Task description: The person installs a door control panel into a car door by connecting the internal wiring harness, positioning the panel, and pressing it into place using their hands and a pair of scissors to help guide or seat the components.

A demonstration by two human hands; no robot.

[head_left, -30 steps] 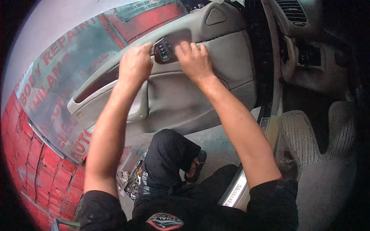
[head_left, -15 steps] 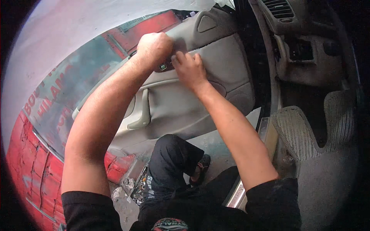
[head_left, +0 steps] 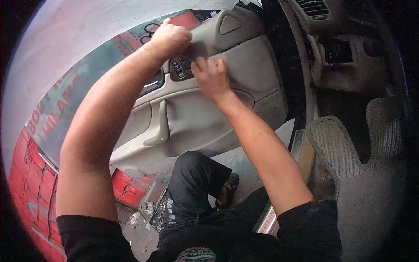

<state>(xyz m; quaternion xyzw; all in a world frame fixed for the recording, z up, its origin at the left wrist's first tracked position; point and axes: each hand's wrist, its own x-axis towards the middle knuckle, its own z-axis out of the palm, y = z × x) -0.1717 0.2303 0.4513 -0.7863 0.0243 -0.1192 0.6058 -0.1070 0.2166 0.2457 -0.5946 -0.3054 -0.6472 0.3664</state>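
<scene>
At the upper edge of the door panel (head_left: 192,111), my left hand (head_left: 173,36) is closed around what looks like a pair of scissors (head_left: 151,28). Two dark loop handles stick out beside the thumb, while the rest is hidden by the hand. My right hand (head_left: 211,77) rests against the door panel with its fingers curled in at the right end of the dark window switch panel (head_left: 178,70). What its fingertips grip, if anything, is hidden. Several switches show on that panel, one of them lit green.
Left of the switches is the inner door handle (head_left: 152,86), with a grey pull handle (head_left: 163,126) below it. A window pane (head_left: 83,83) and red brickwork (head_left: 32,187) lie left. The car's floor mat (head_left: 336,148) is right. My bent knee (head_left: 192,174) is below the door.
My left hand has moved a little up and left, its thumb now raised, uncovering the dark loops and more of the switch panel. The right hand has shifted slightly left.
</scene>
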